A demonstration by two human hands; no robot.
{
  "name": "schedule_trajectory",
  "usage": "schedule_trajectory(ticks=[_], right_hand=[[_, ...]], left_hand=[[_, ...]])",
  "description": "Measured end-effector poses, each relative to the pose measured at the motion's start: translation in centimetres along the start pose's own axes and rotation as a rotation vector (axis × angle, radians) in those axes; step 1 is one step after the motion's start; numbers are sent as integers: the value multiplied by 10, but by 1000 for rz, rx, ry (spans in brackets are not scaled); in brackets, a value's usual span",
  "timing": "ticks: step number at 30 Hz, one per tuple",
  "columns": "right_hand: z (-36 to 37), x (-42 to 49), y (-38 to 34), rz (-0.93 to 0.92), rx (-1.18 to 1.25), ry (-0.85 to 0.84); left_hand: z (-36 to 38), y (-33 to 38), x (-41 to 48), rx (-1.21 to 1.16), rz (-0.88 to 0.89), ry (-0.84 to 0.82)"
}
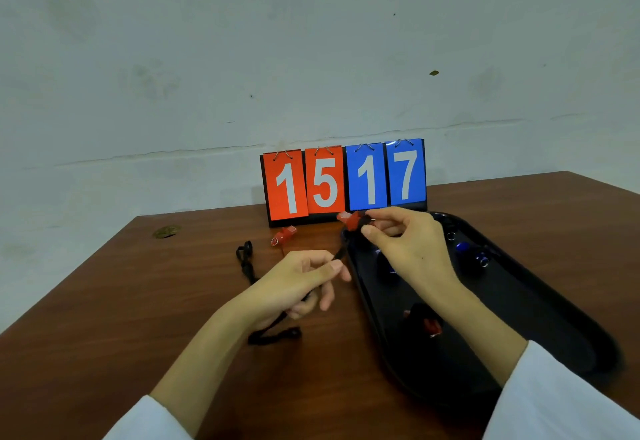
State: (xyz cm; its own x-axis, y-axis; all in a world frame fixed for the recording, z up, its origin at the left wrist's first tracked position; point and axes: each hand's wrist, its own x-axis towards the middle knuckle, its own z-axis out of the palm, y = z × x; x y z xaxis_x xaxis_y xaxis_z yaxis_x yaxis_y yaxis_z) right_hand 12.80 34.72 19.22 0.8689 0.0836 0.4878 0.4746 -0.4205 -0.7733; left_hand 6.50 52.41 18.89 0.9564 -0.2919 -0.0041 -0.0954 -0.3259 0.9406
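Pinched nearest, between left hand [304, 287] thumb and fingers: the black cord [273, 334], tail trailing on the table [138, 301]. Keep it taut, feed slowly, clear of the tray [554, 318] rim. Beyond, pinched at the right hand [408, 249] fingertips: the red whistle [351, 219], held above the tray's far corner, just before the 15-17 scoreboard [343, 180].

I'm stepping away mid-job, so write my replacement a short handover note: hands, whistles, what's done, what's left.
Right hand pinches a red whistle over the far end of the tray. Left hand pinches the black cord hanging from it; the rest trails on the table. Done, seemingly: another red whistle lies by the scoreboard. Left: blue whistles and a third red whistle sit in the tray.
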Motion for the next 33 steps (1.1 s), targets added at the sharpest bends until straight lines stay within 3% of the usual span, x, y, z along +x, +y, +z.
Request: schedule_trajectory(ticks=[3,8,12,19,24,28,33], right_hand=[[2,-4,2,-106,-193,-91],[4,-7,-1,-224,-356,-390],[7,-11,-4,-240,-282,-603],[1,-9,-10,-110,11,-736],[-2,-6,-9,-13,341,-742],[-3,-5,-8,78,590,-774],[1,-5,-7,99,577,-534]], left_hand=[[4,3,0,118,42,20],[1,8,0,154,97,88],[-4,7,-1,196,78,159],[-14,4,0,225,77,307],[-16,5,1,116,63,425],[-9,3,1,-40,-14,380],[6,-2,7,-63,-5,339]])
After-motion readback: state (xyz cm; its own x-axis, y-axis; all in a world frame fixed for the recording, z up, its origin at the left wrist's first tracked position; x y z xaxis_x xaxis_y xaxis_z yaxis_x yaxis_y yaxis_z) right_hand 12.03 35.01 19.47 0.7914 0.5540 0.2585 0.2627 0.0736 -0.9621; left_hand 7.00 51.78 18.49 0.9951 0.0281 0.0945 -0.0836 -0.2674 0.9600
